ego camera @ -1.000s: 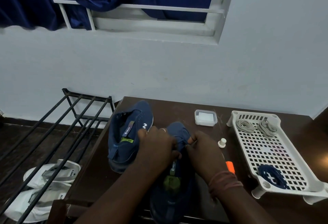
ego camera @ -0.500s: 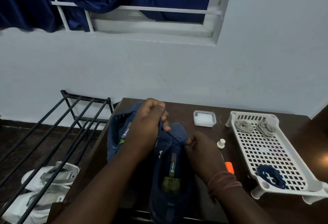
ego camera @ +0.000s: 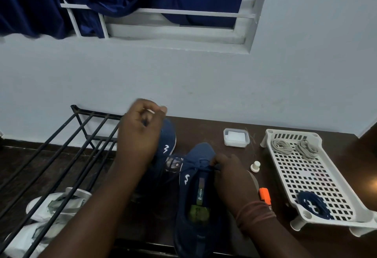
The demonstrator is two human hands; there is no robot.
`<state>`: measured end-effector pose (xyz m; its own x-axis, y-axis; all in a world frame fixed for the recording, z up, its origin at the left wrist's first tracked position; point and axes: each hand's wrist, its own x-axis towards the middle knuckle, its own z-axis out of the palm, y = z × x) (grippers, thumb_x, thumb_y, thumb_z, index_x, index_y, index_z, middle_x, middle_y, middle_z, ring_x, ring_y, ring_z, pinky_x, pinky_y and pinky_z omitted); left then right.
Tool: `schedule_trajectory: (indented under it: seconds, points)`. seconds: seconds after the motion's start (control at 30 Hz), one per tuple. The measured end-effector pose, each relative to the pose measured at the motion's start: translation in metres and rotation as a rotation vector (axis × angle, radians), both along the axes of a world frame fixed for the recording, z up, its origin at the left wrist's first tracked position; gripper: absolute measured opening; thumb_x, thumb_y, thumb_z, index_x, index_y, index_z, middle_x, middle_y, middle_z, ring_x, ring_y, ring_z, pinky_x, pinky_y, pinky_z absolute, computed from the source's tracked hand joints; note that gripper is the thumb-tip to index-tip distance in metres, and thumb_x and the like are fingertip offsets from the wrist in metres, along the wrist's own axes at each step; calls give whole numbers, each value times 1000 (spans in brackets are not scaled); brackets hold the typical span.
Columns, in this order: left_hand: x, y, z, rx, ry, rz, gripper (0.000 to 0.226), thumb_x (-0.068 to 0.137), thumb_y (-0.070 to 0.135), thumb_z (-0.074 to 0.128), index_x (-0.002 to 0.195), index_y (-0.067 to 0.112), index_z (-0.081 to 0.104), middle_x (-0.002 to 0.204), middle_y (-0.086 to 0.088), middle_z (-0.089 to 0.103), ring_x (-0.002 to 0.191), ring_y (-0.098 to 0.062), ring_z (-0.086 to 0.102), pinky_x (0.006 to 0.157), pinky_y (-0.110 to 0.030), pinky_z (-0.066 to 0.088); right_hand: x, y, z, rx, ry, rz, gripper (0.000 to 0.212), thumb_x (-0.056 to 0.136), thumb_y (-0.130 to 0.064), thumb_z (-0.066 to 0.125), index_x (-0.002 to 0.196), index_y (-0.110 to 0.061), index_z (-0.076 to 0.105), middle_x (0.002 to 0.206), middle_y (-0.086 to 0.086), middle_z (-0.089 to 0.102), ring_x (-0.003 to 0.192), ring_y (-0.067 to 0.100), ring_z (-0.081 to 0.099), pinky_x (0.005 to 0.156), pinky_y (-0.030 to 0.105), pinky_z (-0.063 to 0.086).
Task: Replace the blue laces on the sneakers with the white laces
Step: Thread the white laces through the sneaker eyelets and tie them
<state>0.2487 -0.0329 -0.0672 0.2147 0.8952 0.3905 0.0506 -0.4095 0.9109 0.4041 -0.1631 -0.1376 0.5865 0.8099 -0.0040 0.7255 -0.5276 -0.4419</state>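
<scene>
Two navy sneakers stand on the dark table (ego camera: 204, 127). The near sneaker (ego camera: 195, 194) points away from me; the far sneaker (ego camera: 168, 141) lies behind my left arm. My left hand (ego camera: 140, 133) is raised above the far sneaker and pinches a blue lace (ego camera: 199, 164) drawn taut from the near sneaker's eyelets. My right hand (ego camera: 230, 176) grips the near sneaker at its lace area. In the white perforated tray (ego camera: 306, 176), two white lace bundles (ego camera: 282, 146) lie at the far end and a coiled blue lace (ego camera: 312, 204) at the near end.
A clear lidded box (ego camera: 236, 137), a small white cap (ego camera: 255, 166) and an orange marker (ego camera: 265, 195) lie between sneaker and tray. A black metal rack (ego camera: 61, 145) stands left of the table, white sandals (ego camera: 55, 206) beneath it. Wall and window rise behind.
My left hand rose from the near sneaker's tongue up and leftward, drawing the blue lace out of the eyelets. My right hand stayed on the sneaker.
</scene>
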Motion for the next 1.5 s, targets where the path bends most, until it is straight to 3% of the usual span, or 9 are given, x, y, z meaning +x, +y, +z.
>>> schedule_trajectory:
  seconds: [0.13, 0.33, 0.53, 0.63, 0.73, 0.83, 0.97, 1.2, 1.5]
  points:
    - [11, -10, -23, 170, 560, -167, 9, 87, 35, 70, 78, 33, 73, 72, 18, 63, 70, 5, 58, 61, -17, 43, -7, 1, -3, -20, -31, 42, 21, 89, -19, 55, 102, -35, 62, 114, -3, 42, 84, 19, 61, 84, 42, 51]
    - [32, -12, -55, 205, 971, -445, 45, 71, 65, 49, 97, 42, 77, 86, 10, 63, 78, -9, 63, 67, -29, 52, -3, 9, -8, 173, 106, 102, 15, 86, -13, 63, 82, -27, 66, 101, -1, 44, 82, 10, 52, 75, 22, 44]
    - [27, -16, -46, 114, 749, -105, 22, 90, 20, 55, 73, 28, 69, 86, 12, 64, 72, -2, 60, 69, -29, 53, 0, 7, -7, 198, 115, 131, 21, 87, -8, 65, 91, -29, 61, 102, -3, 47, 84, 4, 55, 74, 16, 45]
    - [19, -11, -34, 87, 616, 74, 19, 94, 17, 57, 81, 26, 68, 86, 15, 62, 71, 3, 57, 60, -14, 41, -3, 6, -6, 135, 23, 157, 32, 88, -10, 62, 114, -29, 62, 111, -2, 44, 99, 17, 56, 85, 30, 50]
    - [17, -10, -41, 194, 707, 198, 23, 89, 26, 67, 110, 17, 71, 111, 0, 68, 100, -15, 61, 84, -26, 46, -11, 7, -6, -6, -135, 211, 33, 93, -24, 56, 125, -32, 54, 122, -1, 38, 112, 17, 45, 85, 27, 40]
    - [23, -17, -46, 260, 911, 192, 38, 83, 45, 69, 117, 29, 67, 126, 4, 60, 121, -24, 47, 98, -40, 32, -15, 9, -12, 11, -156, 215, 25, 94, -30, 53, 120, -30, 55, 121, 0, 39, 110, 18, 44, 90, 27, 41]
    - [29, -25, -54, 286, 1104, -6, 39, 78, 68, 59, 91, 34, 71, 96, 14, 64, 100, -14, 56, 94, -38, 36, -13, 10, -12, 117, -103, 148, 12, 93, -34, 59, 101, -25, 63, 109, -2, 41, 96, 15, 51, 78, 23, 39]
    - [28, -13, -60, 10, 971, -160, 37, 81, 43, 70, 62, 12, 67, 67, 4, 68, 68, -12, 65, 69, -30, 56, 11, 12, 0, 282, -195, -208, 14, 81, -21, 66, 75, -12, 59, 91, 4, 51, 75, 24, 56, 66, 30, 45]
    - [25, -6, -66, -113, 904, -233, 38, 82, 33, 69, 58, 4, 64, 67, -4, 71, 58, -19, 66, 71, -30, 57, -21, 19, -10, -108, -369, 131, 26, 93, -38, 51, 115, -35, 63, 139, -4, 42, 121, 23, 37, 92, 42, 29]
